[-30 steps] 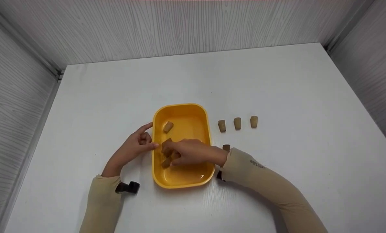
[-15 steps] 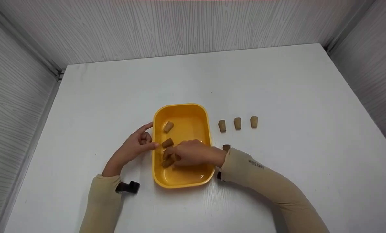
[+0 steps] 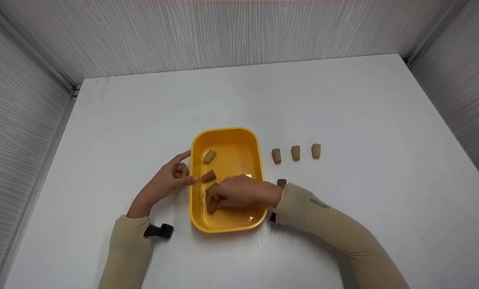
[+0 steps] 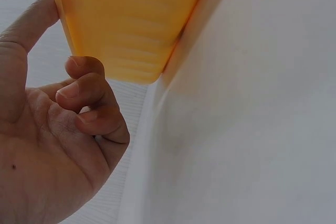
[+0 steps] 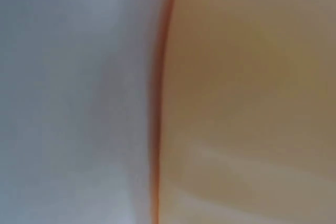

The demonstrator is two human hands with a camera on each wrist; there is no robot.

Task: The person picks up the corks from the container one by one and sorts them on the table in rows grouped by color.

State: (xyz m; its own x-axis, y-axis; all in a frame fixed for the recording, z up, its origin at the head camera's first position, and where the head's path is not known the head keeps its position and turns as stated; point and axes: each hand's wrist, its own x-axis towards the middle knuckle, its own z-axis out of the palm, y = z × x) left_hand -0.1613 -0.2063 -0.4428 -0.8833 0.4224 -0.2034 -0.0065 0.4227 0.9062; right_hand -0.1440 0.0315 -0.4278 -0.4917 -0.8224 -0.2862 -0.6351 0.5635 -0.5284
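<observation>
Small tapered brown pieces lie along the left side of a yellow tray (image 3: pixel 233 230): one near the top (image 3: pixel 210 156), a darker one (image 3: pixel 208 176) below it. My right hand (image 3: pixel 241 192) reaches in over the tray's right rim, its bent fingers and thumb pinching a lower brown piece (image 3: pixel 212 207); another piece beside the index finger is partly covered. My left hand (image 3: pixel 163 184) touches the tray's left side with a straight index finger and the thumb, its other fingers curled, as the left wrist view also shows. The right wrist view does not show the hand.
Three tan tapered pieces stand in a row to the right of the tray, the middle one (image 3: pixel 295 153) among them. A darker piece (image 3: pixel 281 182) lies close to my right sleeve (image 3: pixel 323 216), partly hidden. Grey wood-grain panels (image 3: pixel 239 36) border the white table (image 3: pixel 364 120).
My right hand's fingers have moved down slightly inside the tray, leaving the darker piece under the left thumb uncovered. The lowest piece has shifted and turned. My left hand stays put.
</observation>
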